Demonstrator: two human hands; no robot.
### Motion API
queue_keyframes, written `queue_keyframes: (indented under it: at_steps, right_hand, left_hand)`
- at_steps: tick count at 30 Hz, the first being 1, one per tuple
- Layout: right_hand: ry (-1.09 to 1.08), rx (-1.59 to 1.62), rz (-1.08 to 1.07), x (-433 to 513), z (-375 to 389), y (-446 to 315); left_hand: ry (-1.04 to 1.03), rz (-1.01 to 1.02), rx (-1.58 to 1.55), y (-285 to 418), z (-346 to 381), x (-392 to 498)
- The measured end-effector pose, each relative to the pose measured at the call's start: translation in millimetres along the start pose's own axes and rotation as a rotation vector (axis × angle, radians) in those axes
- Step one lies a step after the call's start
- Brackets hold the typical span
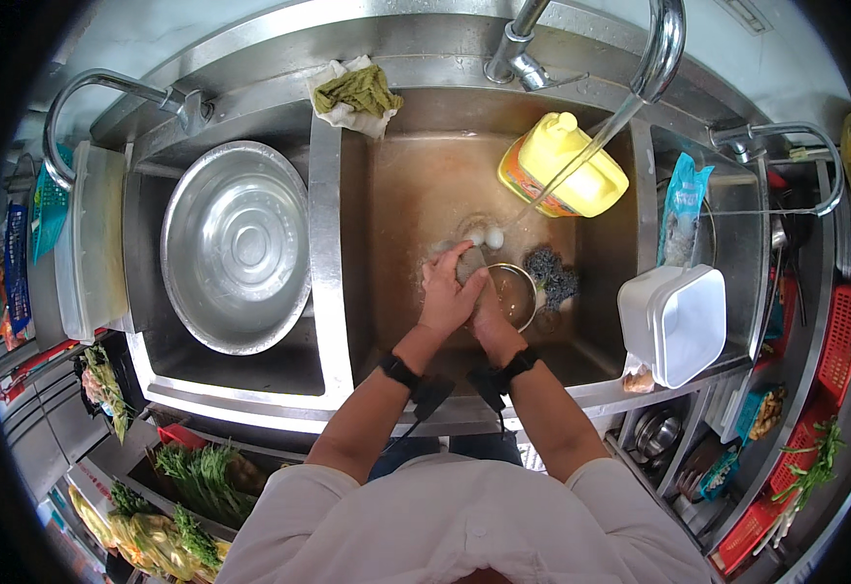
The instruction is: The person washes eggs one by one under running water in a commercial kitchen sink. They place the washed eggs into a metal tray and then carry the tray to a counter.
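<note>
In the middle basin of a steel sink [403, 175], my left hand [444, 292] and my right hand [490, 314] are pressed together around a grey-brown scouring pad or cloth [471, 264]; its exact kind cannot be told. A round metal-rimmed bowl or strainer [535, 299] lies just right of my hands. Beside it rests a dark wire-like scrubber [553, 277]. White egg-like round things [493, 238] sit just beyond my fingers. Water runs from the tall faucet [661, 58] past a yellow plastic jug [568, 168] lying in the basin's back right.
A large metal basin [250, 248] fills the left compartment. Green and white cloths [356, 91] hang over the back edge. White plastic tubs [674, 321] and a blue packet [682, 204] occupy the right compartment, where another faucet [798, 131] runs. Red baskets [842, 328] stand farther right.
</note>
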State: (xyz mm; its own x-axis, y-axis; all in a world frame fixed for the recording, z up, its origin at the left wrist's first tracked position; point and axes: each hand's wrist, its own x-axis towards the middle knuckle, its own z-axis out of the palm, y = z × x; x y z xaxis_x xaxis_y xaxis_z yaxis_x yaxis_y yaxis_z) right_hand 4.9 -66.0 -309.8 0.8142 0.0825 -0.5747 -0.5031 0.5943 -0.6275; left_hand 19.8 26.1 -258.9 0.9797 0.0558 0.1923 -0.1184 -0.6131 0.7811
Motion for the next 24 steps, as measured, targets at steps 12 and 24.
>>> queue_keyframes:
  at_steps: [12, 24]
  right_hand:
    - [0.101, 0.095, 0.278, -3, 12, -27]
    - [0.253, -0.604, -0.047, 17, 36, -10]
  left_hand:
    - [-0.295, -0.928, -1.29, -33, 1, 0]
    - [0.119, -0.626, -0.296, -47, 24, 10]
